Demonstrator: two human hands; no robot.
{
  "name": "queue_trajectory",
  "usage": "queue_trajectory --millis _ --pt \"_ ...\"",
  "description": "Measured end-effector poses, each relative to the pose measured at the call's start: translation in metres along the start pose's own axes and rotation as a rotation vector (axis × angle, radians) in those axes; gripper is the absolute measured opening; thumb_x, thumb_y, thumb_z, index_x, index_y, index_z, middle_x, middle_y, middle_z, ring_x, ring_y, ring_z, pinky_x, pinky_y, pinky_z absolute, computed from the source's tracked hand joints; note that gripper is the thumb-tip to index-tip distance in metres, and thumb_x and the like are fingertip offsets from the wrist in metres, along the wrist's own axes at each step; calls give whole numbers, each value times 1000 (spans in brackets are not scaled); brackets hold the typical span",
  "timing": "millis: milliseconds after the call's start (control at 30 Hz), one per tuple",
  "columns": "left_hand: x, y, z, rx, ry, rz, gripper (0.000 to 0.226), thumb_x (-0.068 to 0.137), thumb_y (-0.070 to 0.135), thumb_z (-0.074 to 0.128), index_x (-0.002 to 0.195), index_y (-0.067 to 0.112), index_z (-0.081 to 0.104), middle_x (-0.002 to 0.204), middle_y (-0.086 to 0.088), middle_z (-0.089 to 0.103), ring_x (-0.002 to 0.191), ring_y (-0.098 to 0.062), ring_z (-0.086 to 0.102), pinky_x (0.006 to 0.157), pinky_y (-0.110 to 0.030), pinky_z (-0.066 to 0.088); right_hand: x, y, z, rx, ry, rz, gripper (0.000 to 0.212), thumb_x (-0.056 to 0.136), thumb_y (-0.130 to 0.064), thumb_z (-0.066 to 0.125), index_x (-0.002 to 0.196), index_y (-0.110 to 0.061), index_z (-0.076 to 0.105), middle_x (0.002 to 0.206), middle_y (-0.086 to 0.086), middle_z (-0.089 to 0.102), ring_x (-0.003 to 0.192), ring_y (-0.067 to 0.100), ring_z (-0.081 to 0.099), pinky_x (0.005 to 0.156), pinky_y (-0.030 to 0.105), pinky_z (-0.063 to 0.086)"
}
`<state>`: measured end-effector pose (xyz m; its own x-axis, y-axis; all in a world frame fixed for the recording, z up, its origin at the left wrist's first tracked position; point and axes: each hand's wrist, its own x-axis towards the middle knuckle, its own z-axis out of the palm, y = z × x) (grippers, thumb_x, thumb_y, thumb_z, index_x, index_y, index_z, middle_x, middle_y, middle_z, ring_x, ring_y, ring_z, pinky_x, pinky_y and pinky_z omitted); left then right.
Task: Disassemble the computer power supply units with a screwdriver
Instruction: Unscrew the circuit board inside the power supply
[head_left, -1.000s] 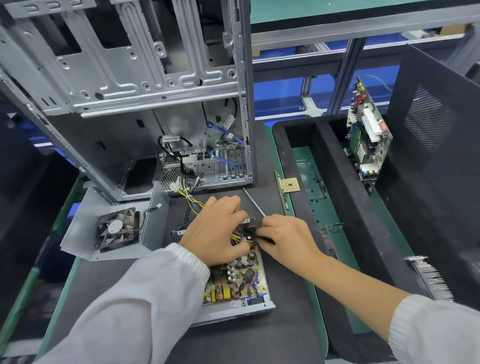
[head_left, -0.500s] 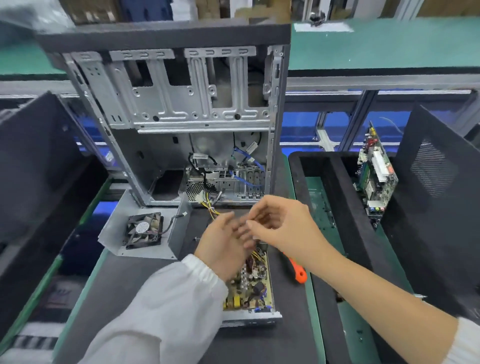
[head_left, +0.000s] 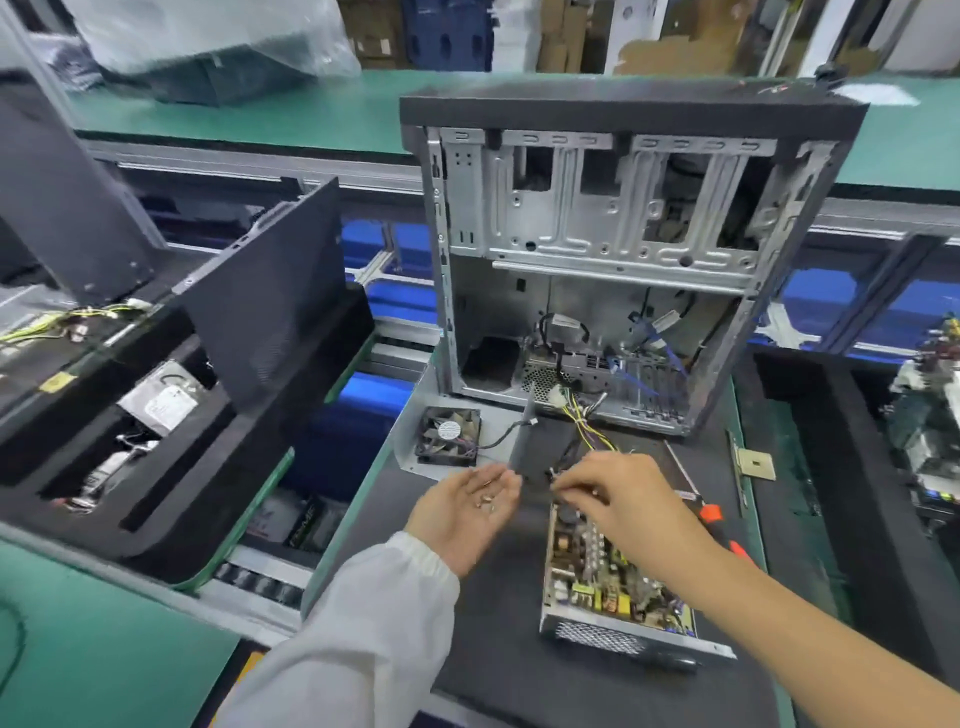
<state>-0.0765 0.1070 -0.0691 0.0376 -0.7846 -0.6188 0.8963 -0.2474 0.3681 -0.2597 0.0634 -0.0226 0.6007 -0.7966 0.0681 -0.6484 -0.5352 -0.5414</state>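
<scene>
The opened power supply unit (head_left: 613, 592) lies on the black mat with its circuit board exposed. My left hand (head_left: 465, 517) hovers to its left, palm up and fingers relaxed, with a few small screws (head_left: 485, 501) lying in the palm. My right hand (head_left: 623, 506) hangs over the unit's far end. Its fingertips are pinched together on a small dark piece that looks like a screw. The screwdriver (head_left: 710, 513), with an orange handle, lies on the mat, partly hidden behind my right forearm. Yellow wires (head_left: 587, 434) run from the unit towards the case.
An empty computer case (head_left: 613, 244) stands upright behind the mat. A metal cover with a fan (head_left: 449, 436) lies at its foot. Black foam trays (head_left: 171, 457) with parts and a leaning black panel (head_left: 270, 301) are at the left. Another tray with boards (head_left: 930, 431) is at the right.
Both hands have lifted off the power supply. My left hand has turned palm up with screws in it. My right hand has pulled back beside it. The view has swung left.
</scene>
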Motion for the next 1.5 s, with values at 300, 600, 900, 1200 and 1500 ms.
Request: queue_trajectory --millis 300,600,900,1200,1500 --pt "17 24 -78 600 205 366 46 104 30 34 84 8 69 86 -5 70 88 -15 64 85 -25 43 -9 11 31 -759 -175 368 48 94 -62 37 118 -22 48 116 -2 52 96 16 64 57 27 38" --pt "16 15 -90 858 -31 314 52 105 39 26 100 14 71 105 8 74 103 -2 63 92 -20 37 -27 -7 40 -643 -88 718 81 80 -76 46 127 -11 37 117 8 55 105 24 59 67 30 48" --pt "6 19 -75 1006 -155 292 36 87 53 41 103 42 71 108 32 65 92 24 52 64 1 39 -21 -17 47 -691 6 795 73 82 -68 55 125 -11 41 125 7 51 117 24 50 82 34 48" --pt "-5 10 -64 1486 -355 620 29 92 28 64 118 30 53 117 9 55 108 4 53 90 -14 42 -4 -17 56 -484 -40 775 26 98 -26 46 111 -10 61 114 11 66 106 30 63 80 33 49" --pt "-23 -48 -49 1869 -485 681 28 86 37 70 74 25 48 75 10 53 71 -11 47 70 -26 42 -9 -5 39 -336 -62 757 34 97 -27 45 67 -13 39 70 1 53 76 28 56 61 29 38"
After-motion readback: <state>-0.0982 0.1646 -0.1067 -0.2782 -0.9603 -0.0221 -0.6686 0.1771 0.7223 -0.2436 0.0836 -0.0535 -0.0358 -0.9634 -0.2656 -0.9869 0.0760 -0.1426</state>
